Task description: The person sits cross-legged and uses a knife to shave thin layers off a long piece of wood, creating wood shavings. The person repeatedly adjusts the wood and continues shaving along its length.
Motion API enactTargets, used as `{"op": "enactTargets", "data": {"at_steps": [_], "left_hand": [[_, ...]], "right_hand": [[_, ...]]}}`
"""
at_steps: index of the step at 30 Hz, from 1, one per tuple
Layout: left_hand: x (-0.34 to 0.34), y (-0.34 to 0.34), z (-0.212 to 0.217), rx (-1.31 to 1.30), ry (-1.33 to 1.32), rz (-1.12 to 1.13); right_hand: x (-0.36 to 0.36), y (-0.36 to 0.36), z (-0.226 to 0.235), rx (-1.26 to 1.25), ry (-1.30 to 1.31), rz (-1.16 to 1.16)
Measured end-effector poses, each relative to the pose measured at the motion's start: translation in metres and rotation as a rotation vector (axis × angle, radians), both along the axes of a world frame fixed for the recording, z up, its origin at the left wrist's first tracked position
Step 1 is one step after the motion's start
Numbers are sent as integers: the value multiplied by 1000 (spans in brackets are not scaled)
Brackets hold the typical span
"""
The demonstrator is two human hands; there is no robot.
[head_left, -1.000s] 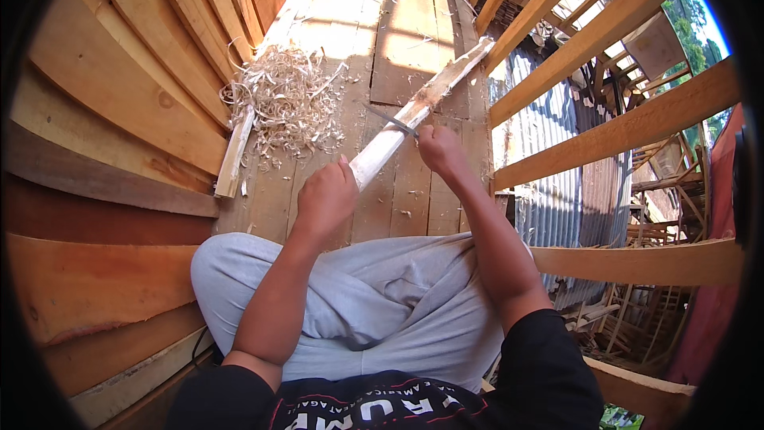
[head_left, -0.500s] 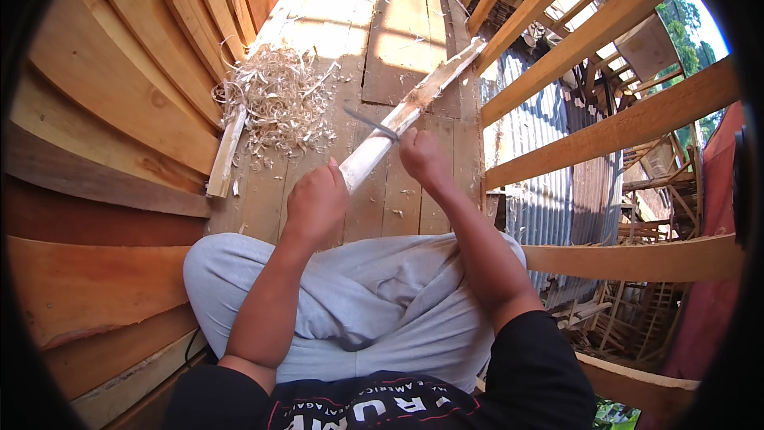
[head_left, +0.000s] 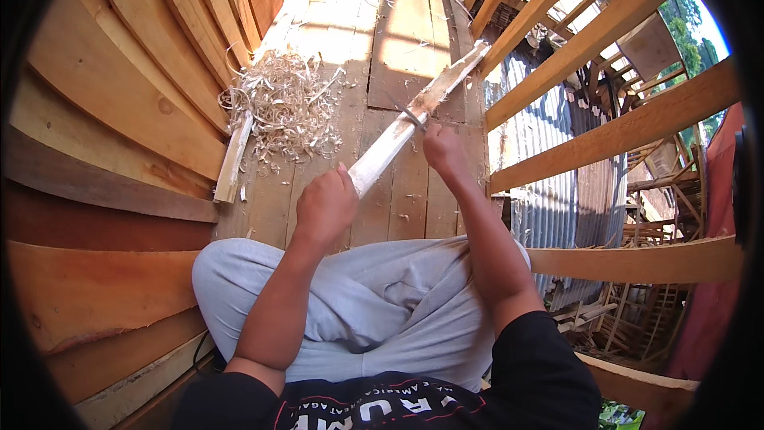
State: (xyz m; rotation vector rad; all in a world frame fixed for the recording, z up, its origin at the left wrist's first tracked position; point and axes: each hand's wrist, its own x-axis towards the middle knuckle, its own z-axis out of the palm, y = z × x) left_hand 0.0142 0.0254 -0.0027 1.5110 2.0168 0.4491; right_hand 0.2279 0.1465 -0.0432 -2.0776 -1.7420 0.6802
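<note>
The left hand is gripping the near end of a long pale stick, fingers curled round it. The right hand is closing on the handle of a knife, whose blade is lying across the stick about midway along. The stick is slanting up and away over the plank floor, just ahead of the person's crossed legs. A heap of shavings is lying to the left, beside a short batten and the curved planks. Slanted beams are running along the right.
</note>
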Motion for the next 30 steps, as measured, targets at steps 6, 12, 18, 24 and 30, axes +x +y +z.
{"op": "enactTargets", "data": {"at_steps": [6,12,18,24,30], "left_hand": [[-3,-4,-5,7,-28,15],[-10,4,-4,-54,-70,35],[-9,4,6,-298,-479,109],[-10,0,6,-304,-448,142],[-8,8,8,-274,-433,121]], "right_hand": [[-1,1,-10,26,-30,45],[-21,-24,-10,-59,3,119],[15,12,13,-127,41,101],[-27,-30,17,2,-120,184],[-12,-7,-13,-44,38,-25]]}}
